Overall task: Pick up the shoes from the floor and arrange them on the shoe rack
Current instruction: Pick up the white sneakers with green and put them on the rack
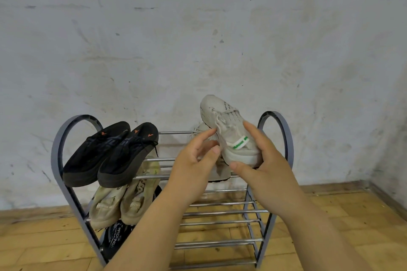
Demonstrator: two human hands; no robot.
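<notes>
Above rack [222, 213], fingers [256, 136] apparently round sneaker [229, 130]

Print on your shoes, none legible
The pale sneaker [231, 136] you hold carries green print on its white heel tab [240, 142] and black script; the black shoe [114, 237] lowest in the rack [220, 212] shows blurred white lettering.

Glossy metal shoe rack [220, 213], knit cloth sneaker [231, 136], wood floor [330, 237].
</notes>
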